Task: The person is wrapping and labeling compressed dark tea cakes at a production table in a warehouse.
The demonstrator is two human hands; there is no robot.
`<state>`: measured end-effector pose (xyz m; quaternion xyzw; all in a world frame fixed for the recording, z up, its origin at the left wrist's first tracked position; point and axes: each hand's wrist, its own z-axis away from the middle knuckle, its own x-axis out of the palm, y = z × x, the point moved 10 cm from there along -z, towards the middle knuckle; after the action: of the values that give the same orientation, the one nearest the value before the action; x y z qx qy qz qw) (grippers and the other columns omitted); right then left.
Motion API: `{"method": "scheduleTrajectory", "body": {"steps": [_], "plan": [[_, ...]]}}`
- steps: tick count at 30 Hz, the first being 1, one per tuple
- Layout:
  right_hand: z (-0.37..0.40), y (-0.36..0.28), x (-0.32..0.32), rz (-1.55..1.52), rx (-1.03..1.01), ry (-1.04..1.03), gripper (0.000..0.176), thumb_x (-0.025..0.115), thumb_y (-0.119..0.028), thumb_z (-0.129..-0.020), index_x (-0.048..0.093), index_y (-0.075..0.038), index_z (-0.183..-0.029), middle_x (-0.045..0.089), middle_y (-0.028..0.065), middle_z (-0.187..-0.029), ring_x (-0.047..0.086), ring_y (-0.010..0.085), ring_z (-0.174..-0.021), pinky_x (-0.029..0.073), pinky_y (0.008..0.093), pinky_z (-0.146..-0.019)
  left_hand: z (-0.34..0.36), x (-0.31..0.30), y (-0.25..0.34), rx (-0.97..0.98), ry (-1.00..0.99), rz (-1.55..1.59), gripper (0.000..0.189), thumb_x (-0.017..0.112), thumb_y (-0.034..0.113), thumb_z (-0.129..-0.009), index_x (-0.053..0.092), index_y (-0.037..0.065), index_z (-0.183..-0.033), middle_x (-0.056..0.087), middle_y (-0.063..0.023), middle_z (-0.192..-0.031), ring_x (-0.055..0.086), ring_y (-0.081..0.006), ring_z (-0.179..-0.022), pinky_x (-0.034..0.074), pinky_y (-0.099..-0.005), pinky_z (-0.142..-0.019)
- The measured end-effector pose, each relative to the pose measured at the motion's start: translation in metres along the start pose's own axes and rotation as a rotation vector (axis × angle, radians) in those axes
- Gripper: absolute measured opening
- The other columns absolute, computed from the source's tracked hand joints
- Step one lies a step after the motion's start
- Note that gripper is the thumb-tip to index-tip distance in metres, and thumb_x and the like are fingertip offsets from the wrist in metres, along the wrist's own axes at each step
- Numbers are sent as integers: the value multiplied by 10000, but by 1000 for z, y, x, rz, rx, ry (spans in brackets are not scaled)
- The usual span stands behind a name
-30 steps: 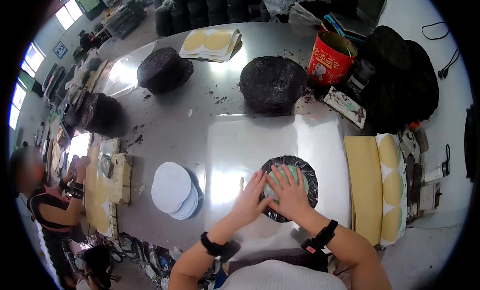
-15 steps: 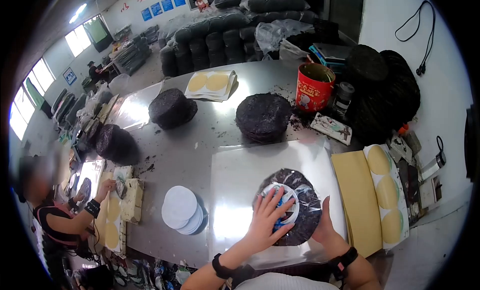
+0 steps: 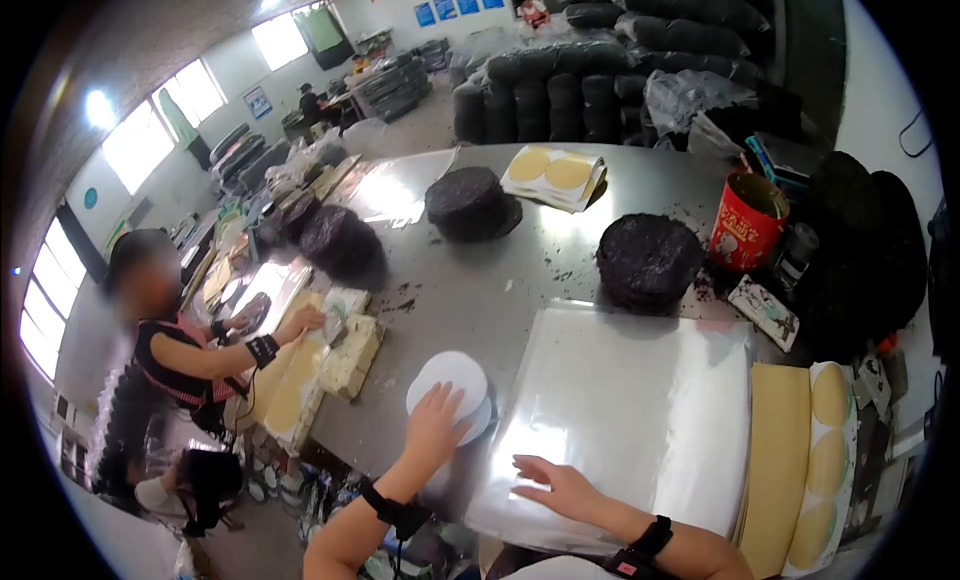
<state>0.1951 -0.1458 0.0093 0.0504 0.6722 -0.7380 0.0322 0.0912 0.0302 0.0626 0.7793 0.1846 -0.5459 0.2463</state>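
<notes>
My left hand point(image 3: 436, 424) lies with spread fingers on the stack of white paper discs point(image 3: 450, 372), at the left of the plastic sheets. Over the lower part of the clear plastic sheets point(image 3: 630, 410) is my right hand point(image 3: 560, 488), its fingers apart and nothing in it. Both wrists wear black bands. The wrapped dark round cake is out of view. A stack of dark round cakes point(image 3: 650, 260) stands behind the sheets, and another dark stack point(image 3: 470, 202) is farther back to the left.
A red tin point(image 3: 746, 222) and a clear jar point(image 3: 798, 250) stand at the back right. Brown paper point(image 3: 776, 460) and a sheet of yellow round labels point(image 3: 829, 460) lie at the right. A co-worker point(image 3: 160, 320) works on the left. Yellow labels point(image 3: 550, 170) lie at the back.
My hands have come off the wrapped cake, which has left the view. My left hand has moved left onto the white discs. The camera view has turned left.
</notes>
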Motion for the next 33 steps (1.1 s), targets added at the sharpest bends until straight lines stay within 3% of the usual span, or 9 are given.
{"method": "scheduleTrajectory", "body": {"steps": [5,12,16,22,26,27,30,31,33], "plan": [[-31,-43,-182,679,-176,611,417,671,-282,-911,612,-91,-1277,636,160,-1253,588,335,-1176,483,419,-996,10,21,-21,64,72,65,274,724,160,-851,684,92,-1113,691,-91,-1184,664,-288,-1100,555,-382,-876],[-92,-64,-320,1381,-163,884,451,669,-272,-909,609,-87,-1316,591,161,-1365,502,353,-1318,425,429,-1084,-6,6,-22,-65,149,223,151,719,80,-798,667,85,-940,664,-70,-942,646,-288,-887,527,-399,-749],[-104,-24,-356,820,50,677,387,582,-329,-965,684,-77,-1240,573,198,-1396,487,383,-1341,420,431,-1088,-8,19,-41,-131,119,265,96,680,110,-863,700,82,-952,642,-69,-934,619,-283,-899,511,-395,-762],[-96,-16,-378,698,20,659,370,566,-266,-985,649,8,-1220,662,234,-1230,608,362,-1178,460,393,-997,-19,21,-49,-195,0,300,246,527,209,-1014,733,107,-1100,638,-91,-908,621,-292,-859,504,-399,-749],[-24,-17,-453,54,-290,1461,380,535,-266,-1027,621,74,-1171,688,190,-1075,626,286,-952,464,353,-893,-22,7,-52,-370,20,463,301,502,233,-1035,718,87,-1185,706,-99,-987,672,-279,-906,521,-374,-795],[7,-41,-449,-25,-380,1633,380,526,-265,-1039,617,84,-1160,689,170,-1041,613,260,-903,461,341,-870,-27,-8,-33,-280,196,542,322,488,239,-1042,709,67,-1201,714,-118,-1060,679,-284,-973,524,-368,-839],[43,-96,-437,313,-432,1492,355,521,-244,-1050,619,68,-1185,690,166,-1046,598,216,-908,459,316,-867,-43,-29,110,98,408,859,283,615,115,-944,711,44,-1200,668,-177,-1275,650,-329,-1154,501,-378,-992],[48,-101,-426,333,-547,1438,324,536,-217,-1044,624,56,-1196,686,171,-1055,601,205,-890,469,309,-857,-37,19,154,201,239,843,362,677,78,-878,692,89,-1240,612,-145,-1370,595,-311,-1247,479,-393,-1034],[60,-107,-386,484,-390,1246,278,576,-154,-1009,632,37,-1204,697,167,-1100,645,247,-894,492,313,-829,-29,83,267,502,-171,672,445,677,181,-909,620,194,-1350,505,-86,-1488,488,-277,-1363,408,-416,-1116]]}}
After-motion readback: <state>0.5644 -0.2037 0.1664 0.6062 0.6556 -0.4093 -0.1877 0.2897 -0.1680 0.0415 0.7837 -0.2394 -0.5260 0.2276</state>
